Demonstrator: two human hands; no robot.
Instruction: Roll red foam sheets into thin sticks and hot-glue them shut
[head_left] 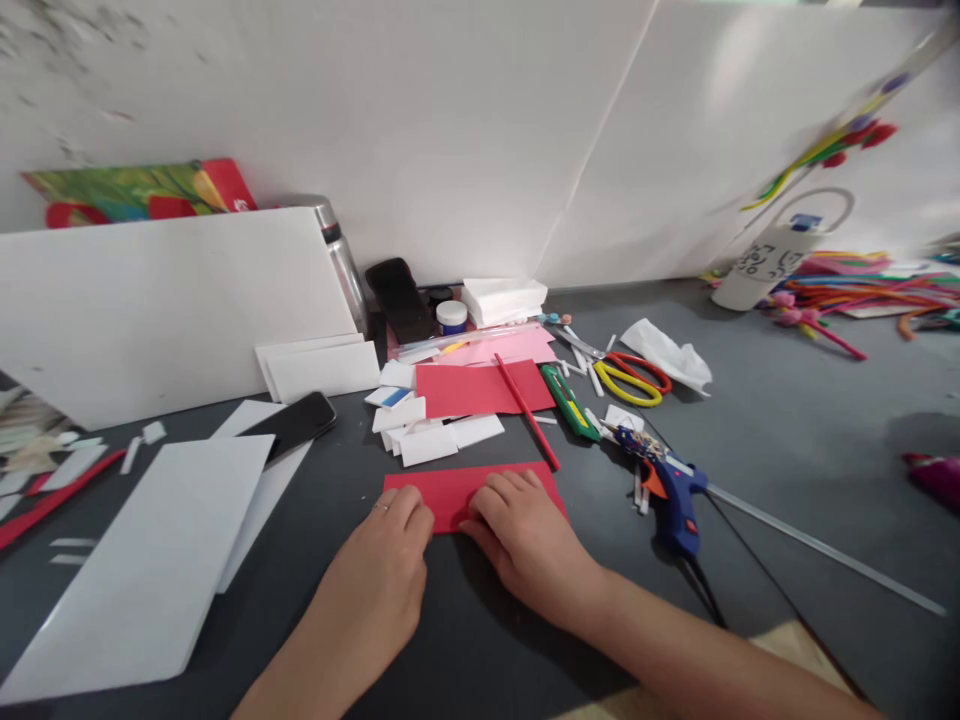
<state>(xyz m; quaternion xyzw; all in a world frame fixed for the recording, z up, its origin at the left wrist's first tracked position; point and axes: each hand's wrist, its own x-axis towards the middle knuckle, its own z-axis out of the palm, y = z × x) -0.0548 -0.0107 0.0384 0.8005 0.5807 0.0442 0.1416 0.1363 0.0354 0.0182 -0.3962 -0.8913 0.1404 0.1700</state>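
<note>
A folded strip of red paper [450,490] lies flat on the dark grey table [787,440] just in front of me. My left hand [382,560] presses its fingertips on the strip's lower left part. My right hand [525,535] lies on the strip's right half, fingers curled down onto it. Both hands press the paper against the table rather than lift it. A ring shows on my left hand.
Behind the strip lie a larger red sheet [480,388], a red pencil [526,410], white foam pieces [431,440] and pink paper [502,348]. A blue glue gun [671,492], green cutter [570,403], scissors [630,378], phone [289,425] and white sheets [150,560] surround them.
</note>
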